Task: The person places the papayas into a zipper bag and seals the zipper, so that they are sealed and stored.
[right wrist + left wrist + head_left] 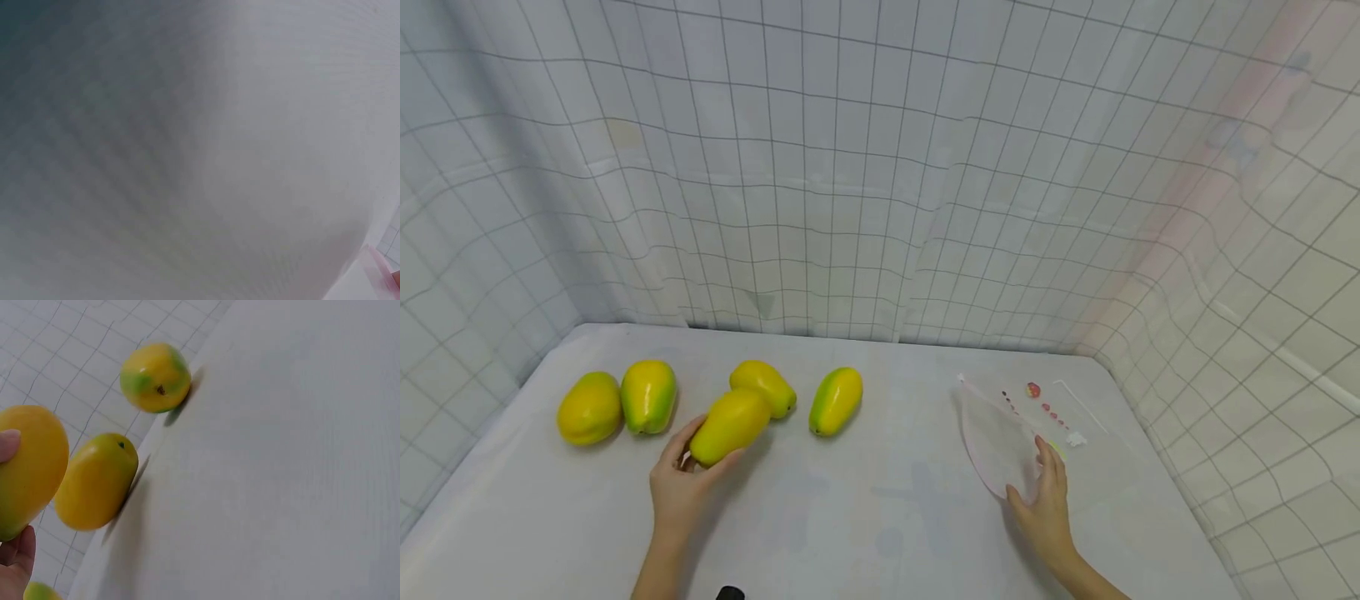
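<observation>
My left hand [679, 492] grips a yellow-green papaya [732, 425] between thumb and fingers, raised over the table in front of another papaya [763, 388]. In the left wrist view, the held papaya [31, 465] shows at the left edge, with fingertips at its top and bottom. At the right, my right hand [1047, 508] is at the mouth of a clear plastic bag [1000, 437] with a pink edge and small printed pictures. Its thumb and fingers are spread apart along the bag's near side. Blurred pale film fills most of the right wrist view.
Two papayas, one rounder [591, 408] and one pear-shaped [649, 397], lie at the table's left. Another papaya [837, 402] lies near the middle. A black object [730, 593] pokes in at the bottom edge. White gridded curtains [850, 208] enclose the table's back and sides.
</observation>
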Action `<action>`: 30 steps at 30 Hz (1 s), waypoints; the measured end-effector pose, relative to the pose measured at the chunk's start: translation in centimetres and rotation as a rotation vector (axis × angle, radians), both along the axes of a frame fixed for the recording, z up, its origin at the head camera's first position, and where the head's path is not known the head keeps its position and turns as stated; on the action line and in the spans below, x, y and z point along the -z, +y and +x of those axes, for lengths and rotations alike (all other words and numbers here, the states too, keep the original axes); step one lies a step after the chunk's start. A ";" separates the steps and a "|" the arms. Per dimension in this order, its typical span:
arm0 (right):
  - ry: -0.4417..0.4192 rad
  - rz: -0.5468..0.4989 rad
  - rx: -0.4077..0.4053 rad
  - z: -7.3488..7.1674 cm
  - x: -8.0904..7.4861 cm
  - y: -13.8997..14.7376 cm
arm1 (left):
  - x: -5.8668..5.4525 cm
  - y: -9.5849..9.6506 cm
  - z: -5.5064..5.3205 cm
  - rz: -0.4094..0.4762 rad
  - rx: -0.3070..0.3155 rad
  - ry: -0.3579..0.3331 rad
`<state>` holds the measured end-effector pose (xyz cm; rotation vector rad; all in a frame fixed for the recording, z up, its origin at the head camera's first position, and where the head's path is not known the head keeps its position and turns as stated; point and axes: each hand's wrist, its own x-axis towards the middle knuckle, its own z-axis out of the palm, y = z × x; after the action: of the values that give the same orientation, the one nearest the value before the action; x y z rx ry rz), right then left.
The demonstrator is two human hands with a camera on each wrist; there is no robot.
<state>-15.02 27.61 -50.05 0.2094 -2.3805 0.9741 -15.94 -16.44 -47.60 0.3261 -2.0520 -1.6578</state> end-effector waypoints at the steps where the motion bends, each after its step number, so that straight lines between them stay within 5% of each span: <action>1: 0.001 -0.005 0.000 0.0 0.0 0.0 | -0.2 0.4 -0.1 -0.010 0.014 0.013; 6: 0.003 -0.022 0.000 -0.1 -0.1 -0.1 | -0.9 2.5 -0.6 -0.046 0.104 0.069; 16: 0.031 0.000 0.005 0.0 -0.2 -0.2 | -1.0 7.1 -1.2 -0.046 0.276 0.053; 24: 0.023 0.001 -0.013 0.0 -0.1 -0.2 | -2.4 10.9 -0.6 -0.115 0.383 0.175; 30: 0.018 0.003 -0.012 0.0 -0.2 -0.2 | 0.3 13.3 -2.0 -0.101 0.459 0.166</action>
<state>-15.03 27.37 -49.85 0.2330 -2.3677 0.9701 -17.99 -3.15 -47.91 -0.3323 -2.1804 -1.7516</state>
